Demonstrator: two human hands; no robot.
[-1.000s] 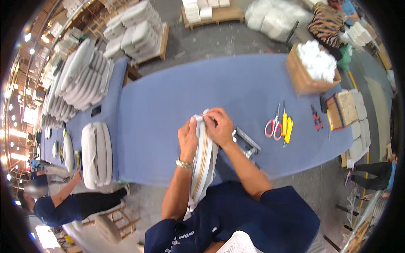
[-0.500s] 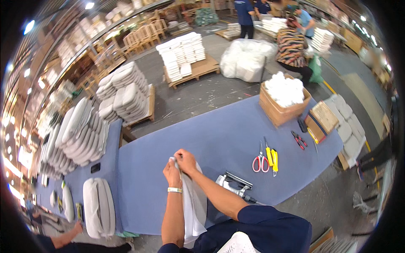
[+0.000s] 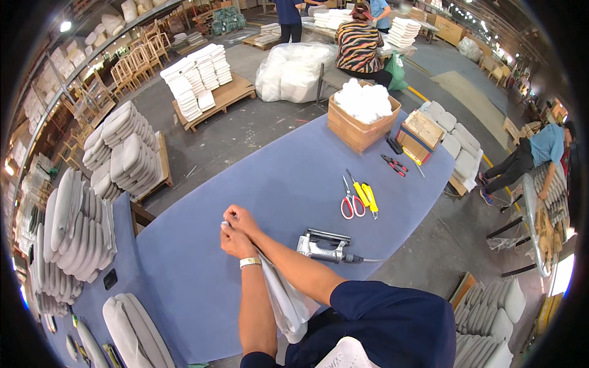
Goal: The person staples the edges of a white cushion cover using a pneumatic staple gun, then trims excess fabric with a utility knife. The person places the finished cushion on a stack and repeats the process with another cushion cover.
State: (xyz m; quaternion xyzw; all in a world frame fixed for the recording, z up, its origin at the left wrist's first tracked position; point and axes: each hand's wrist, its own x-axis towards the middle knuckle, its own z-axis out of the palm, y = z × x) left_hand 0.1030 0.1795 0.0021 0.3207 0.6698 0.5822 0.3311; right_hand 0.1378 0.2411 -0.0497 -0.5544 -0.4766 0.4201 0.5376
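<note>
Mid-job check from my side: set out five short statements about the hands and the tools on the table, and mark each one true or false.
1. The left hand holds pale cloth, with the right hand close by. True.
2. A silver air tool lies on the blue table. True.
3. The right hand is closed on the silver air tool. False: it is up by the left hand, apart from the tool.
4. The scissors, pliers and yellow-handled tools lie on the table. True.
5. The pliers lie left of the scissors in the picture. False: they lie to the right.
</note>
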